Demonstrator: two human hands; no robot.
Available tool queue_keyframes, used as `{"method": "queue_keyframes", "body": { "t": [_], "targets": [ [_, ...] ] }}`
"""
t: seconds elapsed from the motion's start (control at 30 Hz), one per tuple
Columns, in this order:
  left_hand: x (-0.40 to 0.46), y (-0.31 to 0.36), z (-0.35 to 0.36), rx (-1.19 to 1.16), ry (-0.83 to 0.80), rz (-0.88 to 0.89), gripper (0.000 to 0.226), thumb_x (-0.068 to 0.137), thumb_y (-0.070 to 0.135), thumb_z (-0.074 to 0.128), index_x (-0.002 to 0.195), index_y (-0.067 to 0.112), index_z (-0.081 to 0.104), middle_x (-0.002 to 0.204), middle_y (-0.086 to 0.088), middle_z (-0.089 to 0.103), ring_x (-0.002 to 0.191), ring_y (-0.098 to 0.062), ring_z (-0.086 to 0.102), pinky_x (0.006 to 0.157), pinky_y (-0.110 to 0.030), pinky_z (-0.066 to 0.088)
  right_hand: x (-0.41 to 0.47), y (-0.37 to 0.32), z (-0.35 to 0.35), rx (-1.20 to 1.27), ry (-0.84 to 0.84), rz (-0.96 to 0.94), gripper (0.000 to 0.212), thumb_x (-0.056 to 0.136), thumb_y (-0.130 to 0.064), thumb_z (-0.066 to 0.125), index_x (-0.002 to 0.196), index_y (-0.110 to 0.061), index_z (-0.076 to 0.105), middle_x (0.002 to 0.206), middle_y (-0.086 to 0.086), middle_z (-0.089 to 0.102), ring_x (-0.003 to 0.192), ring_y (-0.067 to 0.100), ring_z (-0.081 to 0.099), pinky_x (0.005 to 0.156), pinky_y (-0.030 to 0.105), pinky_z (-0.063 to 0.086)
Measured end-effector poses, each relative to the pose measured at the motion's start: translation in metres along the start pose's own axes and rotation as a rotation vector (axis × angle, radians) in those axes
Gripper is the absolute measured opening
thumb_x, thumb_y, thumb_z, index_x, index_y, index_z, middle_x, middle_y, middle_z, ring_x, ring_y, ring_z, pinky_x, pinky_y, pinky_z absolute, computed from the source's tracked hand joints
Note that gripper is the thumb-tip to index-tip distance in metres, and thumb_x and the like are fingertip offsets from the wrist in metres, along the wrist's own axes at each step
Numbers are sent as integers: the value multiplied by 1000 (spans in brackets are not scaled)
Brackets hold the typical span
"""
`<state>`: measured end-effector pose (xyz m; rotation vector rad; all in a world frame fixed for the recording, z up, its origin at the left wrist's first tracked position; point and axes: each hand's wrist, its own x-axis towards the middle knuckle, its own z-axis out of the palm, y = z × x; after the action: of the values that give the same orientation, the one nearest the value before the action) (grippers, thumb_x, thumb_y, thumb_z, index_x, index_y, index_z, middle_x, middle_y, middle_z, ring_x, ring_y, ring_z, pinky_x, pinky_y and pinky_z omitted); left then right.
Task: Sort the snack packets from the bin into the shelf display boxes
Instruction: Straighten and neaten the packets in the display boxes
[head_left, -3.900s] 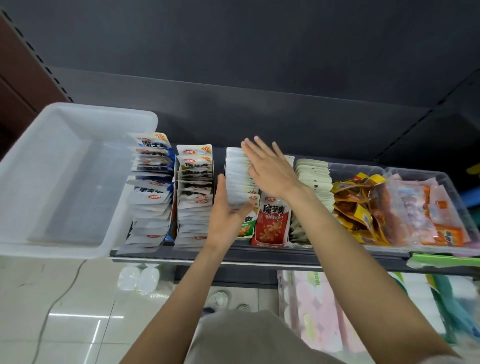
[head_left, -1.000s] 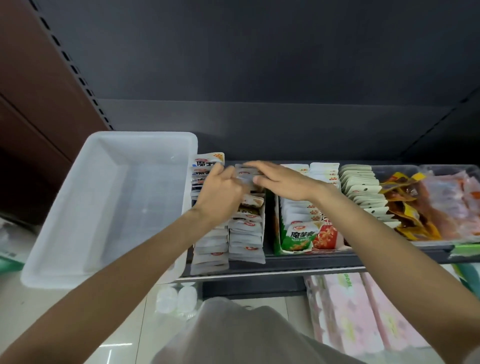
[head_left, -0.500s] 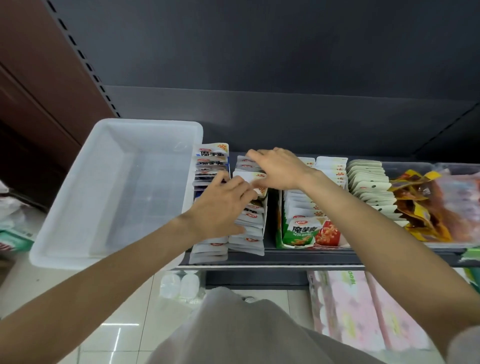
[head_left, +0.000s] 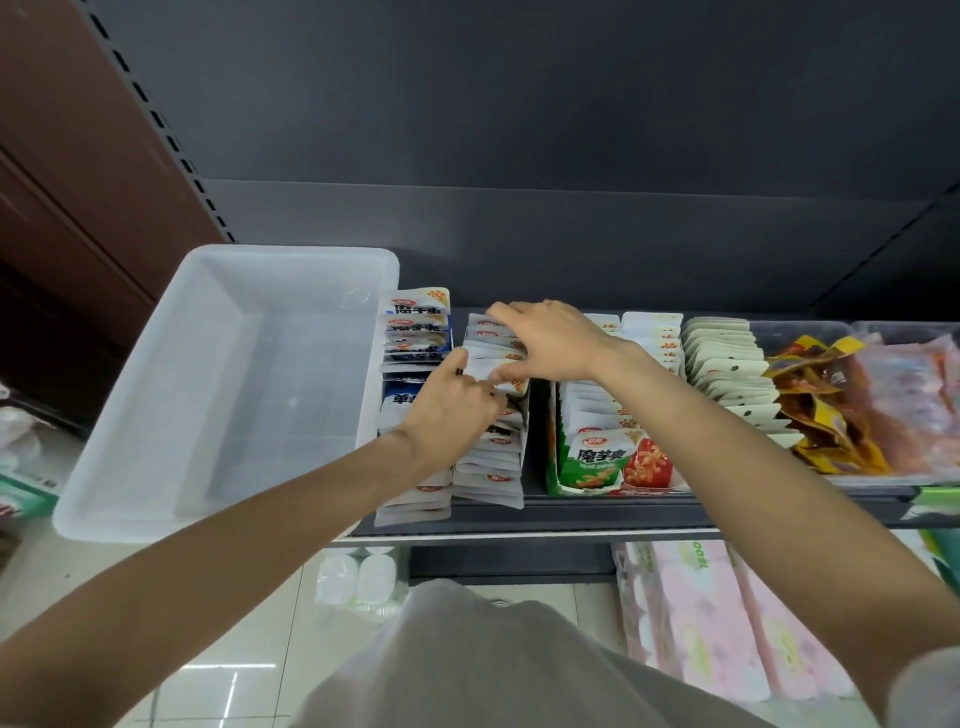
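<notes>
Pinching with both hands, the person is working on the second row of snack packets (head_left: 488, 447): the left hand (head_left: 452, 410) is holding its grip narrow on a packet edge mid-row, while the right hand (head_left: 545, 338) is curling over the far packets, probably pressing them back so a gap opens for tidy filing. At far left, the white bin (head_left: 130, 467) is sitting on the shelf (head_left: 571, 512) edge with no packets showing inside, so the sorting is likely nearing its end. Rightward, a green display box (head_left: 592, 462) is keeping its packets upright, label outward, and loose yellow packets (head_left: 826, 415) are lying in a clear tub.
</notes>
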<state>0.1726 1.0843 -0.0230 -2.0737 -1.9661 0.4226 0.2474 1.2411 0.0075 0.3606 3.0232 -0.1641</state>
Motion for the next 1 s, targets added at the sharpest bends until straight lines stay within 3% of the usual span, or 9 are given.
{"method": "queue_keyframes", "body": {
  "t": [0.17,0.23,0.3,0.37,0.5,0.63,0.7,0.8,1.0],
  "targets": [
    [5,-18,-2,-109,91,-90,31,89,17,57,117,29,62,69,3,69,65,-17,59,87,-35,22,-2,9,-8,101,-94,27,60,81,-56,63,124,-19,43,92,-5,54,86,20,55,64,31,34],
    [5,-21,-2,-183,124,-142,22,88,26,60,108,32,67,75,4,71,70,-16,61,88,-33,20,-3,9,-11,159,-168,44,67,84,-55,60,137,-21,36,115,1,57,104,22,54,76,33,42],
    [5,-22,-3,-248,184,-158,13,80,25,69,93,26,71,71,3,71,65,-17,62,85,-33,22,-13,4,-14,164,-202,69,80,88,-52,56,150,-21,16,139,7,44,127,23,40,97,34,37],
    [4,-22,-1,-310,232,-156,15,70,17,75,83,19,69,66,1,69,56,-20,60,81,-34,26,-36,-7,-16,192,-40,98,79,91,-48,53,152,-20,11,148,7,33,138,20,25,108,34,27],
    [4,-24,6,-351,320,-147,19,70,19,75,85,15,65,74,-1,70,59,-23,62,80,-37,30,-100,-40,-11,372,423,70,45,87,-48,54,122,-21,56,112,-4,61,106,10,50,90,28,39],
    [2,-24,10,-365,357,-101,19,69,21,75,80,18,59,74,3,68,61,-20,62,79,-36,30,-121,-73,19,193,245,-41,71,73,-67,56,126,-19,52,115,-2,63,103,14,55,88,28,38],
    [1,-25,11,-368,349,-84,20,69,23,74,81,19,59,75,5,67,63,-20,63,79,-36,28,-115,-82,36,33,146,-50,80,68,-60,67,130,-12,50,117,3,63,104,18,58,88,31,43],
    [0,-25,11,-359,346,-69,17,71,24,72,83,20,60,80,5,69,66,-19,63,81,-36,28,-98,-89,55,-64,119,33,59,71,-29,69,121,-2,56,106,12,68,92,26,64,80,34,48],
    [3,-28,14,-408,409,-39,17,75,19,75,89,19,66,88,1,73,65,-22,61,82,-34,32,-76,-97,78,-287,5,187,42,70,-9,53,111,-5,62,86,10,69,76,22,66,70,31,47]
  ]
}}
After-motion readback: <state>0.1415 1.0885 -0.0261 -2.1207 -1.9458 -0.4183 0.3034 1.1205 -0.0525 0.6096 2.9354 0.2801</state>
